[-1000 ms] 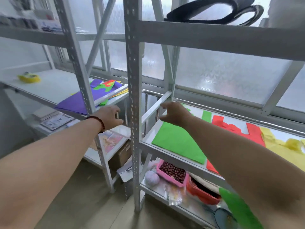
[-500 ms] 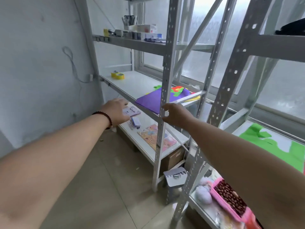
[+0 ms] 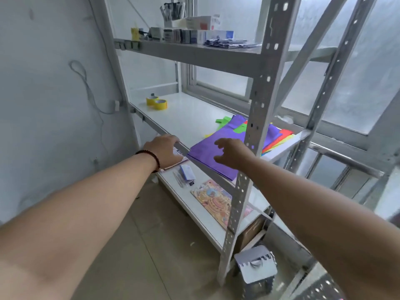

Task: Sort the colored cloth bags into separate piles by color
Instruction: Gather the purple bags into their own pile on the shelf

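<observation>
Purple cloth bag [image 3: 218, 150] is lying on top of a stack at the right end of the middle shelf [image 3: 186, 118], its near corner hanging just over the front edge. Green [image 3: 223, 121], red [image 3: 285, 133] and yellow [image 3: 281, 140] bags are peeking out from under it along the back and right side. Compared with half a second ago, the view is sitting closer to this shelf and the stack is looking larger. The right hand [image 3: 232, 153] is now hovering over the purple bag's near edge, its grip wide with fingers spread and holding nothing; earlier it was by the upright post [image 3: 253, 126]. The left hand [image 3: 165, 150] is now resting its curled fingers on the shelf's front edge, left of the stack, its grip closed loosely over the rim, where before it was lower and off the edge. Two yellow tape rolls [image 3: 157, 102] are sitting near the shelf's far left corner. Papers and a printed picture [image 3: 216, 200] are lying on the lower shelf.
</observation>
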`<control>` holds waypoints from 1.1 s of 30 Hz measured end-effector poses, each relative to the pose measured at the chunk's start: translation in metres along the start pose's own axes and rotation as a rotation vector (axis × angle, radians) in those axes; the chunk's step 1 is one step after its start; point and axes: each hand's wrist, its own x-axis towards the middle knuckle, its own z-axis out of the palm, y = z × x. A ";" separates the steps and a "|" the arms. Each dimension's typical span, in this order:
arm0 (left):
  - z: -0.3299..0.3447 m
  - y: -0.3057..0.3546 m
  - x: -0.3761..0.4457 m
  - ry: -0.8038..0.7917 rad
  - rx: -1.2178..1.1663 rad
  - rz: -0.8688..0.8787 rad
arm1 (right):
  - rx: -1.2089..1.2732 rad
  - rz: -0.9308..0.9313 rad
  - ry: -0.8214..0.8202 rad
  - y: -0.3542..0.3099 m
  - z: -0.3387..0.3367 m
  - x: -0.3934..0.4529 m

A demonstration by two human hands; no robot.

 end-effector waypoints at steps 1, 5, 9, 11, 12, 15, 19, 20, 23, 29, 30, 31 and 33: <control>0.002 -0.003 0.017 -0.004 -0.020 0.003 | 0.000 0.013 -0.016 0.001 0.004 0.017; 0.021 -0.018 0.076 -0.049 -0.071 0.019 | -0.019 0.043 -0.067 0.007 0.026 0.068; 0.046 -0.036 0.135 -0.100 -0.106 0.051 | -0.041 0.118 -0.073 0.021 0.048 0.112; 0.061 -0.042 0.165 -0.144 -0.123 0.086 | -0.021 0.184 -0.068 0.030 0.061 0.134; 0.069 -0.045 0.180 -0.173 -0.128 0.106 | -0.015 0.225 -0.064 0.034 0.068 0.146; 0.090 -0.053 0.231 -0.261 -0.130 0.175 | -0.019 0.377 -0.037 0.049 0.086 0.180; 0.109 -0.060 0.302 -0.330 -0.162 0.322 | -0.009 0.588 0.028 0.069 0.097 0.216; 0.113 -0.059 0.317 -0.340 -0.180 0.360 | -0.002 0.649 0.048 0.074 0.098 0.221; 0.127 -0.056 0.349 -0.388 -0.205 0.452 | 0.029 0.880 0.102 0.090 0.107 0.224; 0.169 -0.048 0.367 -0.496 -0.114 0.412 | 0.079 1.362 0.055 0.110 0.134 0.202; 0.172 -0.044 0.369 -0.476 -0.089 0.388 | 0.086 1.392 0.076 0.114 0.135 0.202; 0.174 -0.039 0.370 -0.470 -0.084 0.343 | 0.102 1.412 0.096 0.116 0.136 0.202; 0.176 -0.030 0.373 -0.493 -0.131 0.222 | 0.173 1.440 0.132 0.122 0.134 0.202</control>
